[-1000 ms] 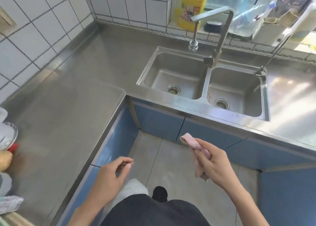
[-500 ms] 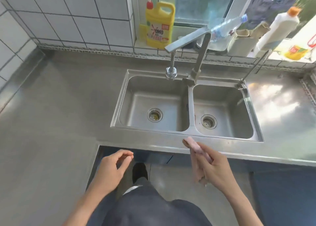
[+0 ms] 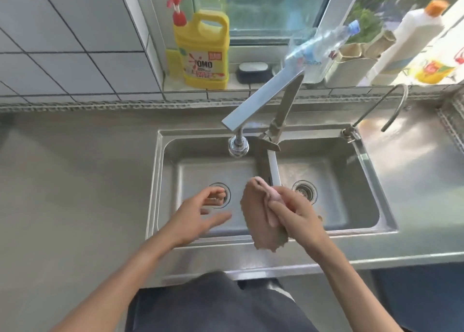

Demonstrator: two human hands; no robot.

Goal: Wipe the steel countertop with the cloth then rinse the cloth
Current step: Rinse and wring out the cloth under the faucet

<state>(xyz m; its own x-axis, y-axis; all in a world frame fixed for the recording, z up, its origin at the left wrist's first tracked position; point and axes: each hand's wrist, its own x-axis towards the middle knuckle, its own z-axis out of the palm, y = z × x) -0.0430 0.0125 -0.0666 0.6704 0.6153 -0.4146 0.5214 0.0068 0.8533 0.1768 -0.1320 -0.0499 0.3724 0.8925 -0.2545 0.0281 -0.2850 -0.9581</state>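
Cloth [image 3: 262,221], bunched and pinkish, now hangs from the right hand [image 3: 293,215] over the sink [image 3: 371,181], above the divider between its basins; a second ago it was still out in front of the sink, over the floor. That reads as wiping done and rinsing about to start, though no water runs from the faucet [image 3: 261,103] behind. The right hand pinches the cloth's top fold. The left hand [image 3: 198,215], spread and empty, hovers over the left basin. Count: one cloth, two basins, two drains, one faucet, steel tabletop [image 3: 75,193] left of the sink.
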